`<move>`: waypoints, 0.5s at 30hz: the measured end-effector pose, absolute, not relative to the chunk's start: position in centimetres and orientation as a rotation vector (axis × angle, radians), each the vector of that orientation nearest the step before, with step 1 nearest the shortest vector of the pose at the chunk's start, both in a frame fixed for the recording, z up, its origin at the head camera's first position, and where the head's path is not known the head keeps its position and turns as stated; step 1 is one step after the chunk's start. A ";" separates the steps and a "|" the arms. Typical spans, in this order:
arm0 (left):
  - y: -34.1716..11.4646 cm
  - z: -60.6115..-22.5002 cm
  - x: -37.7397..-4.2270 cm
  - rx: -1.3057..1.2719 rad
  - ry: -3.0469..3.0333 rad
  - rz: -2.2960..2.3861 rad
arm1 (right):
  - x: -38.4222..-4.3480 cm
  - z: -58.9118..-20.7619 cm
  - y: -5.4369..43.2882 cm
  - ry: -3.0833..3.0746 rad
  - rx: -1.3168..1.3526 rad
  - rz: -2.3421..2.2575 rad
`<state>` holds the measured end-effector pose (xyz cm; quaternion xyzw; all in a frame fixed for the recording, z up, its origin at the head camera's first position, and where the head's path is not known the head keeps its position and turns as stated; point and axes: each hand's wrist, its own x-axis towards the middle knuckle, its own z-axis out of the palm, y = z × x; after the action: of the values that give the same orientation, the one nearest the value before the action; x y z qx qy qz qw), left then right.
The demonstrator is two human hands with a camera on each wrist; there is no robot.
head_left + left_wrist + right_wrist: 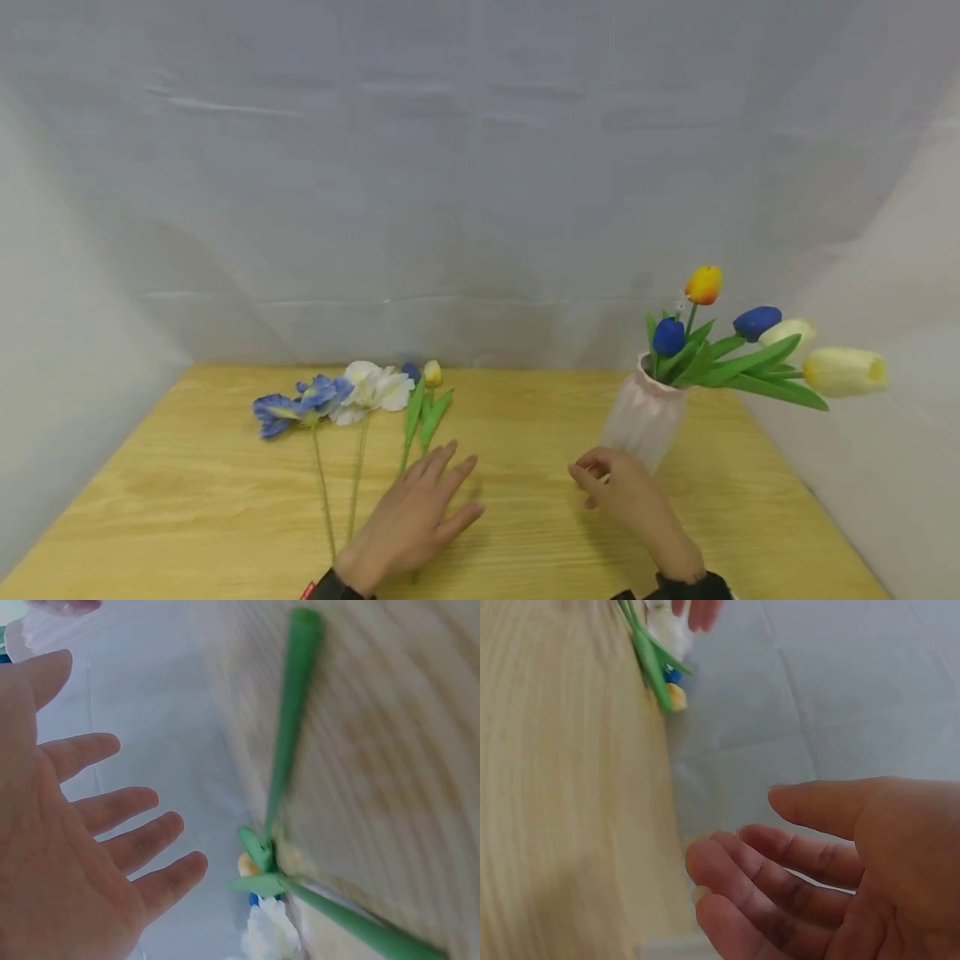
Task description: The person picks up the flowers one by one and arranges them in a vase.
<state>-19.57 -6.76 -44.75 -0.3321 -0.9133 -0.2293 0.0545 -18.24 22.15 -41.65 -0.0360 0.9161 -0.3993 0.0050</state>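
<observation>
My left hand [416,512] hovers with spread, straight fingers over two tulips, one blue [410,372] and one pale yellow [432,372]. Their green stems [291,705] lie on the wood, apart from the palm in the left wrist view. Nothing is in that hand. In front of the pinkish-white vase [637,421] is my right hand [630,504], its fingers loosely bent and holding nothing; the right wrist view shows a gap between thumb and fingers. The vase holds several tulips: an orange-yellow one [704,285], blue ones [669,337] and cream ones [843,372].
Left of the loose tulips lie a white flower [367,390] and a blue-violet flower [300,406], both on long thin stems. The wooden table [187,500] meets a grey cloth backdrop [480,208] at its far edge. Vase flowers lean out past the right side.
</observation>
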 end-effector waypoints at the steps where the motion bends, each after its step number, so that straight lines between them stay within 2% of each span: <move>1: -7.0 -44.8 -19.5 -0.998 -2.779 -0.696 | -18.3 -42.1 21.8 2.849 -0.143 -1.268; 6: -8.1 -44.9 -19.3 -0.953 -2.793 -0.672 | -18.8 -43.9 20.5 2.800 -0.255 -1.269; 15: -10.4 -45.0 -18.7 -0.819 -2.875 -0.681 | -19.4 -45.6 17.8 2.800 -0.271 -1.191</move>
<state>-18.70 -10.36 -44.96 -0.2670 -0.9370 -0.2219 0.0380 -19.44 17.79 -45.58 -0.0887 0.9157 -0.3895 0.0435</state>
